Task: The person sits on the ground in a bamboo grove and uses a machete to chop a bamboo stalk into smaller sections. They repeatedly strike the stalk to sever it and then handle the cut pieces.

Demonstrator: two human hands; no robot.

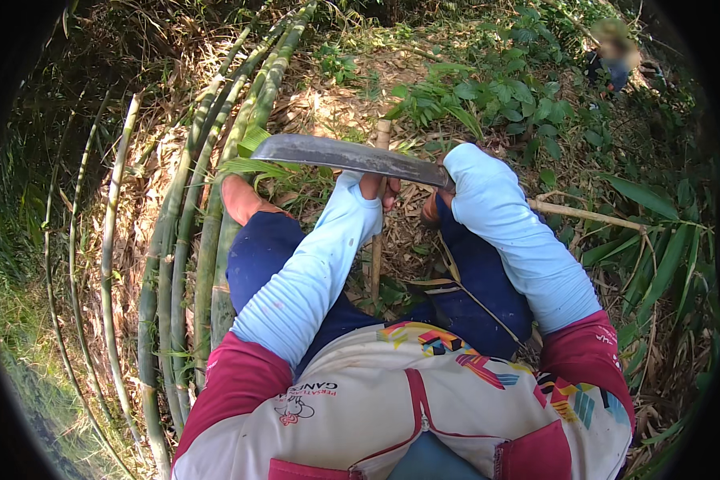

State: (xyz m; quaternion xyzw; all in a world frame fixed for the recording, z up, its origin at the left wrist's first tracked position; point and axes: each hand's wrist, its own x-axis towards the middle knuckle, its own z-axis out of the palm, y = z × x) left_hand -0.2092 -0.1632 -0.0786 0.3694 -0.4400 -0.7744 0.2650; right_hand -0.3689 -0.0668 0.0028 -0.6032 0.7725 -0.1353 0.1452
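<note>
My right hand (468,166), mostly covered by a light blue sleeve, is closed round the handle end of a machete (328,153). The machete's broad dark blade points left and crosses over my left hand (390,193). Fingers of that hand are wrapped round a thin bamboo stick (377,260), which runs from above the blade down between my legs. The blade lies across the stick in this view; whether it touches cannot be told. It also hides part of my left hand. The machete's handle is largely hidden.
Several long green bamboo poles (188,216) lie along my left side, beside my bare foot (244,198). A thin dry stalk (592,214) extends to the right near leafy plants (512,100). Dry leaves cover the ground. Another person (614,60) is at the far right.
</note>
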